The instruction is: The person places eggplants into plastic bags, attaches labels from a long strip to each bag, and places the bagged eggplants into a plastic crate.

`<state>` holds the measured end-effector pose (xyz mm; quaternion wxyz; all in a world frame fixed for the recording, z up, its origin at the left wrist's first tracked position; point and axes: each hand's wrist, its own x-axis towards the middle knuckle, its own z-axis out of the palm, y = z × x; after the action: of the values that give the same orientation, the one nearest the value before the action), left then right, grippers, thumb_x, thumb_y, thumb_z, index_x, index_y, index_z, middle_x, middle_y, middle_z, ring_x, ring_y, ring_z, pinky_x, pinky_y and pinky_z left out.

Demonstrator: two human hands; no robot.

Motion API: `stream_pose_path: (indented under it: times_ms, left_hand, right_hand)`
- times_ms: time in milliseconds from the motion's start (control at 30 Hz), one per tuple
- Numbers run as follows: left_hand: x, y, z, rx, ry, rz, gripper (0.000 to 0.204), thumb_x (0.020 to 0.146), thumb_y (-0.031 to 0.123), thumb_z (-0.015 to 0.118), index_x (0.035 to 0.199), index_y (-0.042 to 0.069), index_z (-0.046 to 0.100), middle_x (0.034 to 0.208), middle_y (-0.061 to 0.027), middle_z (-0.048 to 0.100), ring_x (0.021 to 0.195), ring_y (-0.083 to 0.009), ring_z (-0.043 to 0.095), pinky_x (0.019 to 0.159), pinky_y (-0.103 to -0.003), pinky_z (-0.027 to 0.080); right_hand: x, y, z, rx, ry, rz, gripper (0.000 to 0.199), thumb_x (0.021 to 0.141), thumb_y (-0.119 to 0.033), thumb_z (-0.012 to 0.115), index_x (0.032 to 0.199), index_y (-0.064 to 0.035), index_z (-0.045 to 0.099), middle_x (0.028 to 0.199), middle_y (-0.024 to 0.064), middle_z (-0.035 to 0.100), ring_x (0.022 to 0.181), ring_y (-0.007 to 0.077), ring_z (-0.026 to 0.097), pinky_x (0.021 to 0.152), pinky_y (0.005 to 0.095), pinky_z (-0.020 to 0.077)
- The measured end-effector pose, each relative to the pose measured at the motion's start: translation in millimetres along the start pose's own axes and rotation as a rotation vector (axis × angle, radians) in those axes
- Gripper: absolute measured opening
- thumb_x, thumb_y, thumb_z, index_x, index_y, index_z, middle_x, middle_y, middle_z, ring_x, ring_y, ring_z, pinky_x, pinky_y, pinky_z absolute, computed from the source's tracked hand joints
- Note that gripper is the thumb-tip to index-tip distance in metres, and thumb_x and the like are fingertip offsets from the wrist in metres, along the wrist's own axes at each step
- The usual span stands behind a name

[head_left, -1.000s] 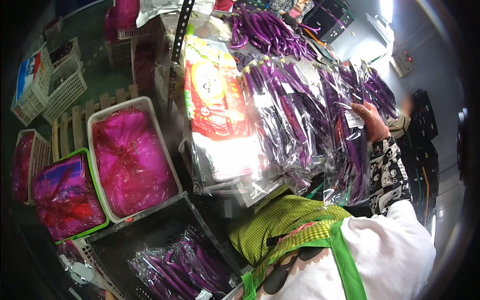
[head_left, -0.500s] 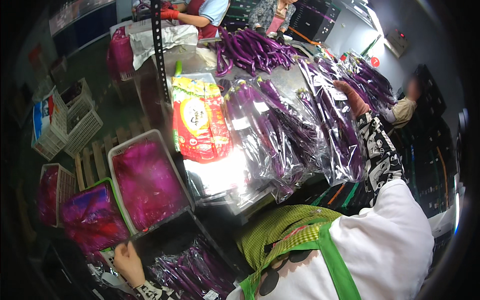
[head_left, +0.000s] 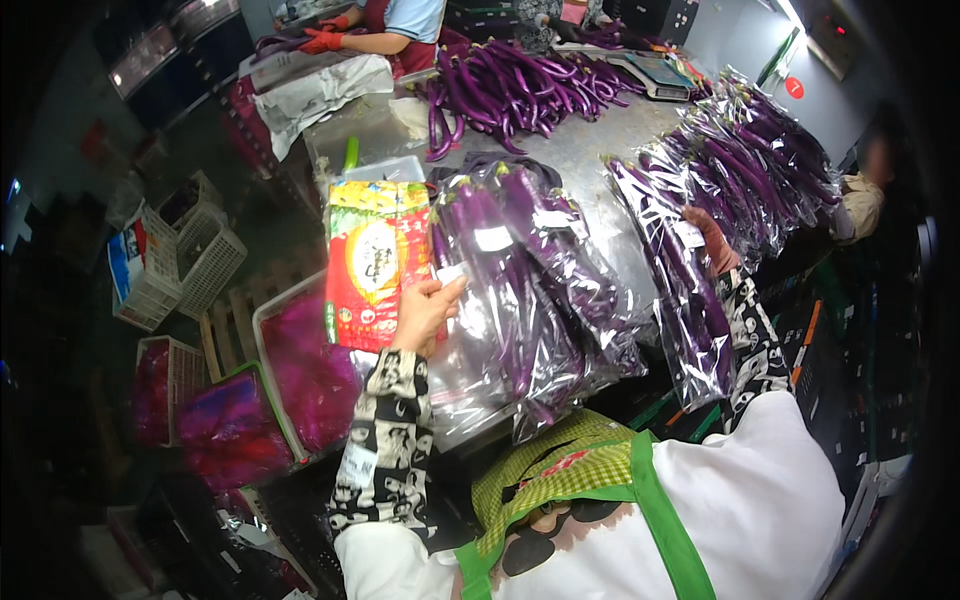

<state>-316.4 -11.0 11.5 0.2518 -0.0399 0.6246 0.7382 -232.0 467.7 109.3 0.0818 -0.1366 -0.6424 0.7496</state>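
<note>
My bare left hand (head_left: 424, 312) is closed, pinching a small white label (head_left: 453, 272) between thumb and fingers. It is over the table, beside a red and yellow printed bag (head_left: 375, 250) and a group of clear bags of long purple eggplants (head_left: 515, 290). My right hand (head_left: 712, 242), in a pinkish-brown glove, grips the side of another clear bag of eggplants (head_left: 690, 320) at the table's right; some of its fingers are hidden. White labels show on several bags.
Loose eggplants (head_left: 510, 90) are heaped at the table's far side, near a scale (head_left: 655, 75). More bagged eggplants (head_left: 760, 165) lie at the far right. Across the table a person in red gloves (head_left: 322, 40) handles eggplants. White crates (head_left: 208, 262) and pink-covered tubs stand at left.
My left hand has risen from over the crate at lower left to the table and now pinches a white label. The bag at my right hand now lies apart from the bags left of it.
</note>
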Motion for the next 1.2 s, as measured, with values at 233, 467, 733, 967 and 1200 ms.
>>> stream_pose_path:
  times_ms: [233, 467, 733, 967, 1200]
  left_hand:
    - [104.9, -13.2, 39.9, 0.571, 0.433, 0.052, 0.057, 0.072, 0.033, 0.087, 0.092, -0.015, 0.066, 0.089, -0.0196, 0.069, 0.075, -0.0254, 0.068, 0.068, -0.037, 0.055]
    - [81.4, 29.3, 102.5, 0.694, 0.385, -0.093, 0.054, 0.068, 0.042, 0.087, 0.062, -0.006, 0.064, 0.059, -0.0145, 0.063, 0.053, -0.0216, 0.062, 0.055, -0.037, 0.049]
    - [49.8, 31.2, 70.2, -0.063, 0.178, -0.143, 0.041, 0.084, 0.011, 0.075, 0.116, -0.01, 0.059, 0.101, -0.0175, 0.069, 0.082, -0.0246, 0.07, 0.066, -0.037, 0.059]
    - [4.7, 73.0, 62.4, -0.621, -0.099, -0.177, 0.032, 0.096, 0.016, 0.06, 0.122, -0.003, 0.057, 0.106, -0.0154, 0.069, 0.089, -0.0263, 0.071, 0.075, -0.043, 0.062]
    - [55.6, 52.8, 113.7, -0.324, 0.04, -0.121, 0.029, 0.095, 0.021, 0.065, 0.118, 0.003, 0.065, 0.113, -0.0082, 0.07, 0.099, -0.0178, 0.068, 0.09, -0.034, 0.055]
  right_hand:
    - [24.6, 43.5, -19.8, 0.395, -0.057, 0.354, 0.017, 0.086, -0.028, 0.072, 0.093, -0.0136, 0.068, 0.082, -0.0018, 0.068, 0.072, 0.0117, 0.064, 0.07, 0.027, 0.0512]
    - [88.8, 153.4, -30.5, 0.388, -0.36, -0.383, 0.029, 0.093, -0.011, 0.064, 0.121, -0.0043, 0.061, 0.12, 0.0083, 0.065, 0.113, 0.0171, 0.061, 0.104, 0.0318, 0.0454]
    - [106.3, 107.5, -1.9, 0.38, -0.278, 0.169, 0.016, 0.092, -0.015, 0.065, 0.105, -0.0064, 0.067, 0.099, 0.0056, 0.068, 0.088, 0.0152, 0.065, 0.085, 0.0311, 0.0542]
    - [74.1, 162.5, -31.1, 0.333, -0.274, 0.367, 0.014, 0.089, -0.016, 0.065, 0.102, -0.0117, 0.066, 0.09, 0.0003, 0.065, 0.087, 0.0128, 0.061, 0.089, 0.0303, 0.051]
    - [64.1, 96.3, 35.5, -0.356, -0.568, -0.078, 0.043, 0.097, -0.036, 0.055, 0.111, 0.0035, 0.064, 0.104, 0.0151, 0.069, 0.098, 0.0264, 0.066, 0.093, 0.0329, 0.0497]
